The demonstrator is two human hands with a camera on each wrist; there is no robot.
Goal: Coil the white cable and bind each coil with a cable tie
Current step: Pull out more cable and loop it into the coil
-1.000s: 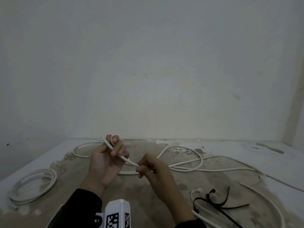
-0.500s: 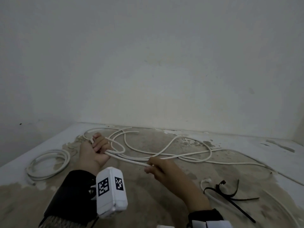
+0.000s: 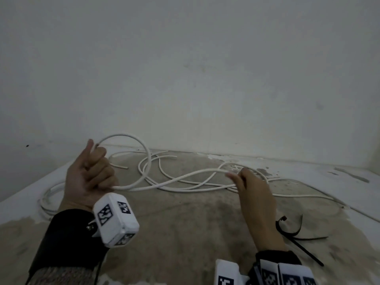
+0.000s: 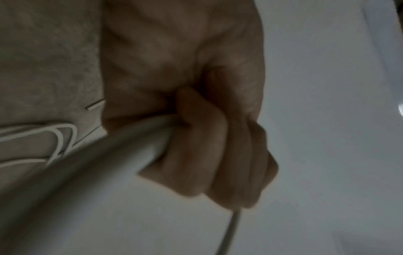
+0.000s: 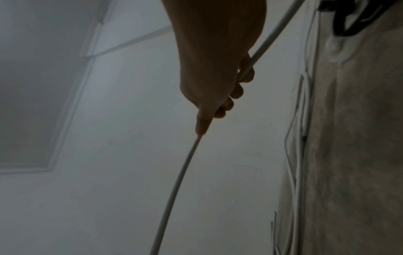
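Note:
The white cable (image 3: 185,177) lies in loose tangles across the stained floor. My left hand (image 3: 92,173) is raised at the left, its fingers curled round the cable (image 4: 139,136), and one loop (image 3: 144,153) arcs up from the fist and back down to it. My right hand (image 3: 248,182) is off to the right and pinches a further stretch of the same cable (image 5: 183,170), which runs between thumb and fingers. Black cable ties (image 3: 296,231) lie on the floor to the right of my right wrist.
A coiled white cable (image 3: 49,196) lies on the floor at the left, partly behind my left forearm. A pale wall (image 3: 205,79) rises straight ahead with a white floor strip (image 3: 308,167) along its base. More loose cable (image 3: 308,195) trails off to the right.
My left hand has risen and turned palm up with a cable loop standing above it. The right hand has slid to the right along the cable, away from the left.

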